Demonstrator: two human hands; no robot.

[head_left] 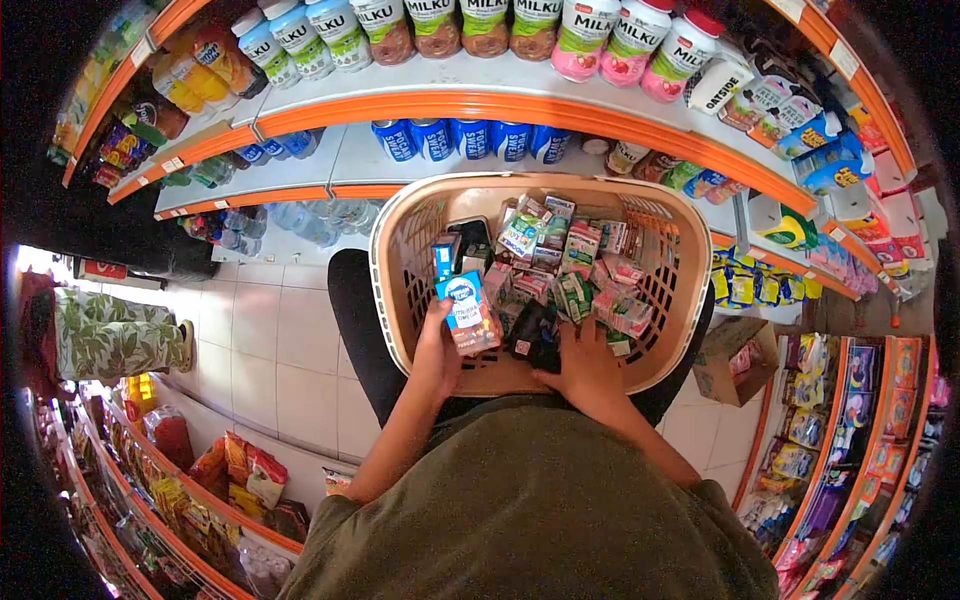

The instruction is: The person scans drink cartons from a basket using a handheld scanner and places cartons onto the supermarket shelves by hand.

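Observation:
A beige plastic basket rests on the person's lap, holding many small drink cartons. My left hand grips a blue and brown carton upright at the basket's left side. Behind that carton stands another blue carton, beside a dark phone-like object. My right hand reaches over the basket's near rim, fingers spread against the cartons. Next to it lies a black item. Whether the right fingertips grip anything is not visible.
Ahead are orange-edged shelves with Milku bottles and blue cans. A cardboard box sits on the floor at right. Snack shelves flank both sides. A leaf-patterned fabric item is at left.

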